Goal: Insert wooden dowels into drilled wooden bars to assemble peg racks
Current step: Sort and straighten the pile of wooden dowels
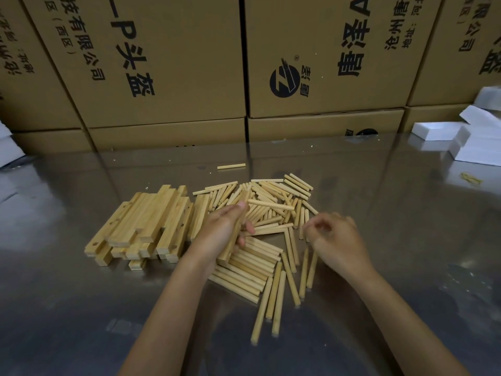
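My left hand [226, 229] is wrapped around one drilled wooden bar [235, 234], thumb on top near its far end, fingers curled under its middle; the bar slants from beside the thumb down toward me, its near end just above the dowels. My right hand [334, 236] hovers just right of it with the fingers curled inward, fingertips close together. I cannot tell whether it pinches a dowel or nothing at all; that part is blurred.

The loose dowels [271, 213] lie scattered on the shiny metal table [81, 294] under and beyond both hands, some side by side in a row near my left wrist. One stray dowel [231, 166] lies apart, farther back. The stack of drilled bars [143, 226] sits just left of the dowels, holes showing along their sides.

Behind the table stand cardboard cartons [168, 63] printed in black Chinese characters, turned sideways; I can read "有限公司", "P头盔", and a round logo [284, 81] with an ® mark. White foam blocks [461, 137] sit at the far right.
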Available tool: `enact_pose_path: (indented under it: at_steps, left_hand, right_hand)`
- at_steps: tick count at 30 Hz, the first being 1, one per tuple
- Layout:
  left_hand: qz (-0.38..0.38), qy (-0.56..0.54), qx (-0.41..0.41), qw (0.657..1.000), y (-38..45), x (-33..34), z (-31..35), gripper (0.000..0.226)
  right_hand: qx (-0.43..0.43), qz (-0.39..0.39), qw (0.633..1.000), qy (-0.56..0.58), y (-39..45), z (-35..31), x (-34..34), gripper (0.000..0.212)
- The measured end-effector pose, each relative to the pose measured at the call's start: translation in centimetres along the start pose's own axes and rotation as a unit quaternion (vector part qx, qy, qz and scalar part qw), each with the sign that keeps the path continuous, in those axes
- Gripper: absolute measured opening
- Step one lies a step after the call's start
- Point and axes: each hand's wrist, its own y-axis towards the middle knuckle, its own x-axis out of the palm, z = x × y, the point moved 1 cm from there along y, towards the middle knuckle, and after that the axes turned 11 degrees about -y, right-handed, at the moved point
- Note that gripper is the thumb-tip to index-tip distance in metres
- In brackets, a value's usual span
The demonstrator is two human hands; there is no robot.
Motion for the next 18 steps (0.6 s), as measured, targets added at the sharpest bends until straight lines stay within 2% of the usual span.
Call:
enact_pose_path:
  at_steps: [2,4,9,12,16,18]
  left_hand:
    - [0.022,-0.011,-0.002,1.0,0.2,-0.2,-0.1,0.031]
    - [0.03,-0.014,-0.002,0.999,0.3,-0.2,-0.2,0.03]
    - [0.046,-0.02,-0.007,0.999,0.4,0.0,-0.3,0.028]
    - [0.048,-0.07,-0.023,0.996,0.4,0.3,-0.4,0.032]
    - [0.048,-0.12,-0.047,0.991,0.7,0.3,-0.5,0.036]
    - [0.049,-0.124,-0.055,0.989,0.8,0.2,-0.5,0.036]
  right_hand:
    - [-0.034,-0.053,0.991,-0.121,-0.3,0.1,0.7,0.012]
    - [-0.042,-0.069,0.985,-0.152,-0.6,0.0,1.2,0.018]
    - [-0.059,-0.062,0.984,-0.158,-1.0,-0.5,1.4,0.018]
    - [-0.071,-0.046,0.981,-0.176,-1.8,-1.2,2.2,0.022]
    - [-0.065,-0.04,0.985,-0.152,-2.2,-1.5,2.9,0.015]
    - [-0.066,-0.009,0.989,-0.135,-2.0,-1.4,2.5,0.014]
